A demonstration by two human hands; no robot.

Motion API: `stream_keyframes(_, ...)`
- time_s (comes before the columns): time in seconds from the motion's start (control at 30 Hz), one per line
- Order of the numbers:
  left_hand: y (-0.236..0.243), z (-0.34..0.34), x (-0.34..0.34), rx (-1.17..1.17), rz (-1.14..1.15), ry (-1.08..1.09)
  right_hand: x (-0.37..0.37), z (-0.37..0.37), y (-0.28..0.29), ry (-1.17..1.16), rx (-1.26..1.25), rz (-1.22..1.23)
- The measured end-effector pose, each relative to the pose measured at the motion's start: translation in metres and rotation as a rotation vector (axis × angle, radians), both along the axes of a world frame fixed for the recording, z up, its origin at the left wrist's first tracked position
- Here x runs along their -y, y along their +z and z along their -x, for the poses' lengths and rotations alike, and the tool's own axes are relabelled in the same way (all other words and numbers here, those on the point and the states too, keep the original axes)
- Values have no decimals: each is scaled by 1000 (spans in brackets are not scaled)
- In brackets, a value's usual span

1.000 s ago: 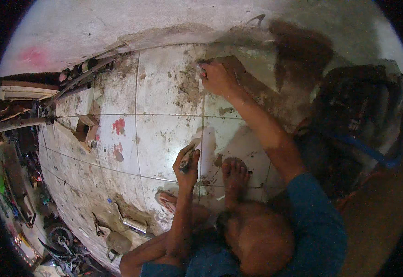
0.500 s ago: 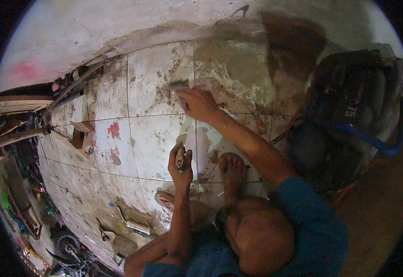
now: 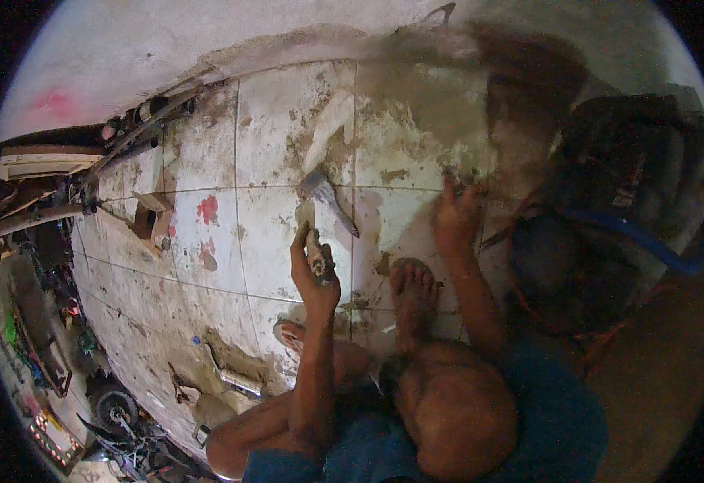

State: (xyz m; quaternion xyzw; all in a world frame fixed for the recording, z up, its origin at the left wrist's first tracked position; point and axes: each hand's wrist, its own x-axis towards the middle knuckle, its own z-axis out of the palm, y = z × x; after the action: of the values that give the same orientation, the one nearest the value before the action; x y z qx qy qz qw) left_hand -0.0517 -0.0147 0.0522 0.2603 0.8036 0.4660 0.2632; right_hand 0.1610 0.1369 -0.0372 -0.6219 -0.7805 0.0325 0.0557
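My left hand [image 3: 313, 278] is closed around a small, grimy, mottled lump [image 3: 315, 253] whose kind I cannot make out. Just beyond it, a flat paintbrush [image 3: 334, 208] lies loose on the dirty white floor tiles [image 3: 275, 241], its grey bristles pointing away to the left. To the right, my right hand [image 3: 457, 213] reaches down to the floor with its fingers bent. Motion blurs those fingers, and whether they grip anything does not show. My bare feet [image 3: 414, 290] are between my two forearms.
A large dark machine or bag [image 3: 610, 201] with a blue tube [image 3: 630, 237] stands at the right. A small wooden piece [image 3: 152, 219] lies at the left. A metal-handled tool [image 3: 235, 380] is at the lower left, with a bicycle-like wheel [image 3: 116, 409] farther off.
The paintbrush has left my right hand and now lies on the tiles. That hand has moved right, over the spot where a thin reddish-brown object lay. My left hand keeps its hold.
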Motion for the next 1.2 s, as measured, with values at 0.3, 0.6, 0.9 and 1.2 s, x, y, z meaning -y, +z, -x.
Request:
stream_keyframes(0.3,3,-57,-67,-198,116,-433,-3,-14,80,-19,-111,724)
stream_keyframes(0.6,-45,-113,-131,-194,175,-697,-11,-20,101,-108,-585,529)
stream_keyframes(0.9,-70,-101,-134,-551,6,-804,-26,3,107,-117,-321,546)
stream_keyframes(1.2,-71,-66,-196,-331,151,-784,-83,39,69,-36,-572,369)
